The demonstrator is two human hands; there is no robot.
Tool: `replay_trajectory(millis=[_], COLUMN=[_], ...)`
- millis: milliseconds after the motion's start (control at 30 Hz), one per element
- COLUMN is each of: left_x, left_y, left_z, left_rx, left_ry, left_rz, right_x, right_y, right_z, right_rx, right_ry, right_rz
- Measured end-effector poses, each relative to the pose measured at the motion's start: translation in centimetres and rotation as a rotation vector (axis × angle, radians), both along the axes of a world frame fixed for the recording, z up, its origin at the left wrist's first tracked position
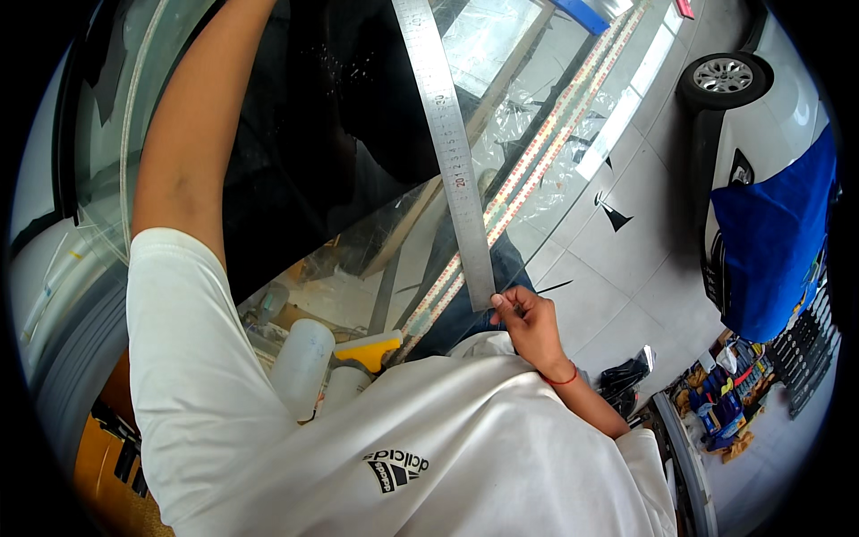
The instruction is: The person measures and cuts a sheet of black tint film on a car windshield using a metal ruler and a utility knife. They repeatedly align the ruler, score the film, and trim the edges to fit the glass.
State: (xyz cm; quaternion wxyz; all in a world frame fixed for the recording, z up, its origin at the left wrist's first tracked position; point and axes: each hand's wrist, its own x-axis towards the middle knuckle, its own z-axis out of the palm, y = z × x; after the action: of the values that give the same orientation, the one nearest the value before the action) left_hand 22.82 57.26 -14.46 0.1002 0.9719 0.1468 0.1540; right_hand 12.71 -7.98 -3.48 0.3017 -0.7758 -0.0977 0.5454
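A long steel ruler [452, 152] lies slantwise over the glass tabletop, running along the right edge of a wet-looking sheet of black film [295, 161]. Its near end is pinched between the thumb and fingers of my right hand [531, 327], which wears a thin red cord at the wrist. A thin dark strip [556, 286] shows just beyond those fingers; whether they touch it I cannot tell. My left arm reaches forward across the film, and its hand is beyond the upper edge of the view.
Two red-and-white measuring strips [537, 161] run along the glass. Near my body stand a white container [304, 358] and a yellow-edged tool [369, 349]; a blue tool [582, 13] lies at the far end. Right, a car wheel [721, 77] and blue cloth [774, 237].
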Motion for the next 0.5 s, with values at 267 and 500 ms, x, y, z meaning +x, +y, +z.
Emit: replay_trajectory(millis=[267, 500], left_x=[1.2, -3.6], left_y=[-2.9, -15.9], left_z=[6.0, 7.7], left_rx=[-0.005, 0.166], left_ry=[0.108, -0.026], left_rz=[0.075, -0.109], right_x=[0.8, 9.0], right_y=[-0.6, 0.1], right_z=[2.2, 4.1], right_rx=[0.124, 0.4], right_ry=[-0.3, 0.036], right_rz=[-0.111, -0.494])
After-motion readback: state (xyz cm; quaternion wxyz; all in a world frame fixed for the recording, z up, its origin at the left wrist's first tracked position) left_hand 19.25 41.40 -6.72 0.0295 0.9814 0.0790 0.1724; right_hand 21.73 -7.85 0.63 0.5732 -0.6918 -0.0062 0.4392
